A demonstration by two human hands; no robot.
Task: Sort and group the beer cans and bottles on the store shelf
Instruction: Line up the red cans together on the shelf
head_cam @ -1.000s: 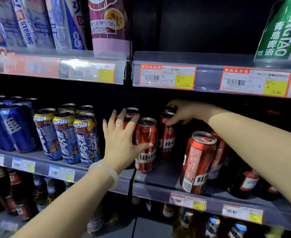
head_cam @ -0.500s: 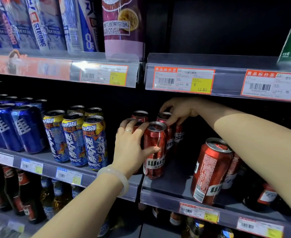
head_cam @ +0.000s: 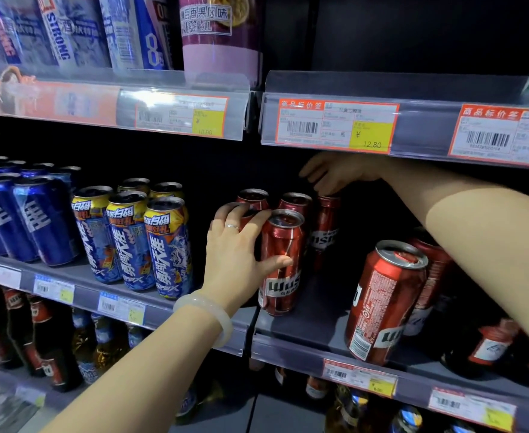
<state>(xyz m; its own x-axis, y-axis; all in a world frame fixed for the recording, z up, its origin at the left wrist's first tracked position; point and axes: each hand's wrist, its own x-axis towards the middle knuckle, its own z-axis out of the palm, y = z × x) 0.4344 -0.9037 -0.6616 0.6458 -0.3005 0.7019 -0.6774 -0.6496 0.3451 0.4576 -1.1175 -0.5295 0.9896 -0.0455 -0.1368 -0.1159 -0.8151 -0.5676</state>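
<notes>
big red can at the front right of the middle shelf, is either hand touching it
No, the big red can stands alone; the left hand grips smaller red cans and the right hand reaches behind.

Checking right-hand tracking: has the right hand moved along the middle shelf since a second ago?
Yes. The right hand went rightward: from the can behind the front red can to the rear can.

You can read "STRONG" on a top-shelf can [head_cam: 57,35], a big "8" on the blue-white can [head_cam: 150,42], "12.80" on your middle price tag [head_cam: 338,126], "10.90" on the left tag [head_cam: 180,115].
</notes>
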